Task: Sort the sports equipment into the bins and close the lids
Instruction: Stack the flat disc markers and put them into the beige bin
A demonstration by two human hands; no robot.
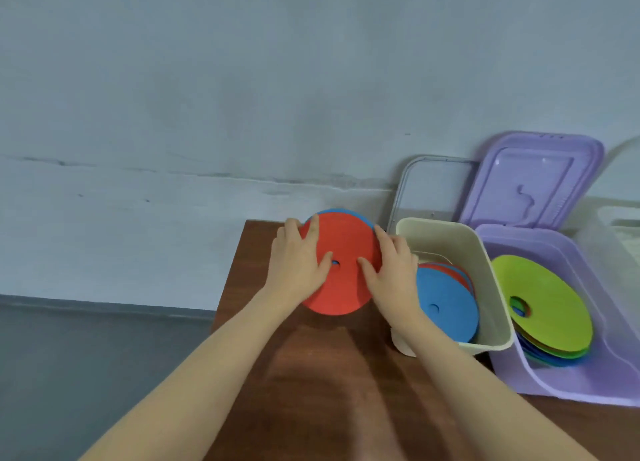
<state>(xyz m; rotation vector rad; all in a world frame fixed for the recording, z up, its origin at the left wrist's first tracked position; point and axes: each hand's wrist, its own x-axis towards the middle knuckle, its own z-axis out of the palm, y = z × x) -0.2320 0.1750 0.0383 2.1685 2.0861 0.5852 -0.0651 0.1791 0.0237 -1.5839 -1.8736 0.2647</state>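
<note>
Red disc (341, 270) lying at centre of frame on brown table (311, 374), blue disc (341, 212) peeking out under its far rim. Left hand (299, 259) and right hand (391, 266) gripping stack at its two sides, fingers spread, thumbs lying near centre hole.

Risk: lower disc sliding out while lifting, if grip catching only top one.

Cream bin (498, 301) just right, already holding blue and red discs; its near wall standing in way. Purple bin (568, 384) at lower right holding green disc (543, 304); purple lid (530, 180) and clear lid (426, 183) leaning open behind.

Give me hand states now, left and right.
Left hand: holding the red disc, left edge.
Right hand: holding the same disc, right edge.
</note>
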